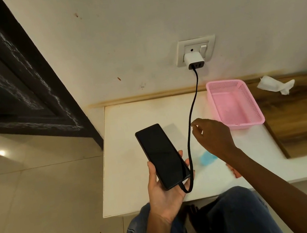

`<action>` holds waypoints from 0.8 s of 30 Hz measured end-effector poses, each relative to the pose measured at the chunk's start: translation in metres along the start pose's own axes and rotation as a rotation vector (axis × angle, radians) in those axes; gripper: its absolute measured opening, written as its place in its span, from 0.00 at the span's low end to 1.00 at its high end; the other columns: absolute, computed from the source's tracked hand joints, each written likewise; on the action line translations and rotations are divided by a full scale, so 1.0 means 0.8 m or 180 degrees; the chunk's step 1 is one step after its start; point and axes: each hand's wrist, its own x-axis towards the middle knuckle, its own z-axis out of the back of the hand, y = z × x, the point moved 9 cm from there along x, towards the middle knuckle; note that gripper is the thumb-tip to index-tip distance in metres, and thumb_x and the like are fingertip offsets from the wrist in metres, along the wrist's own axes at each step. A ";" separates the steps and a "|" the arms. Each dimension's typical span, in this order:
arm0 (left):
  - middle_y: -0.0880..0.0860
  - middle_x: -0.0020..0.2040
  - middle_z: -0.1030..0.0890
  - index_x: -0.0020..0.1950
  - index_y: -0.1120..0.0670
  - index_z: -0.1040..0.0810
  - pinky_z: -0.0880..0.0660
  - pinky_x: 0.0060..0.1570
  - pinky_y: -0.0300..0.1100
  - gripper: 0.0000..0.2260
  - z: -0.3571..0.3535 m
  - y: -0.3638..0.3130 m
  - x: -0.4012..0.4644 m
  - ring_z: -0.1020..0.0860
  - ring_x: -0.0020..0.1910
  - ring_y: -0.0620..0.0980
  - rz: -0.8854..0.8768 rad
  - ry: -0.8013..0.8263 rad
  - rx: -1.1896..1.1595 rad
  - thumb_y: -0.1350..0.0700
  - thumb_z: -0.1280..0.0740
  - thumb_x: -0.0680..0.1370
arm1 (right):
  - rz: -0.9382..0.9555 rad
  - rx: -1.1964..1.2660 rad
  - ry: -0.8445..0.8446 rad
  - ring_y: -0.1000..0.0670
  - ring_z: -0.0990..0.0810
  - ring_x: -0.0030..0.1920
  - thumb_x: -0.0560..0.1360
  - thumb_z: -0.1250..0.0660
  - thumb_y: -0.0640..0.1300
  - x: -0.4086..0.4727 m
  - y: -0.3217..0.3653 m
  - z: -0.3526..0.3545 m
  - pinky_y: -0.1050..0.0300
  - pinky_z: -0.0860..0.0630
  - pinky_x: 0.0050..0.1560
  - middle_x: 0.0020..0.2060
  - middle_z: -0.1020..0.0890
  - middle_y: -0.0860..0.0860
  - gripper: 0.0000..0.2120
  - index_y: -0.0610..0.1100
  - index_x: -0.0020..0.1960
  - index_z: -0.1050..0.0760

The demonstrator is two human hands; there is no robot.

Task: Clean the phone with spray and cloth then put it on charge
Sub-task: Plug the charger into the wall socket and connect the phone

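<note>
Okay, we counted one phone (162, 156), screen dark and facing up, lying in our left hand (166, 192), whose fingers curled up round its right edge, above the front-left corner of the white worktop (132, 140). One black cable (191, 114) ran from the phone's bottom end, looped below it, and climbed to one white charger (193, 60) plugged into one wall socket (195, 50) above the worktop's back edge. Our right hand (212, 137) hovered just right of the cable, fingers loosely bent, grasping nothing; whether a fingertip touched the cable we could not tell. One pink basket (256, 107) sat toward the back right of the worktop. One white cloth (275, 84), crumpled, lay on the wooden section near the back edge. One blue thing (206, 158), blurred, sat partly under the right wrist.
</note>
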 end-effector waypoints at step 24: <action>0.56 0.67 0.24 0.67 0.52 0.25 0.33 0.66 0.55 0.29 -0.003 0.002 -0.002 0.22 0.59 0.55 0.0053 -0.0051 -0.0053 0.35 0.41 0.74 | 0.0405 -0.0076 0.0040 0.47 0.20 0.41 0.75 0.35 0.42 -0.016 0.019 -0.003 0.54 0.27 0.44 0.42 0.15 0.46 0.08 0.41 0.48 0.19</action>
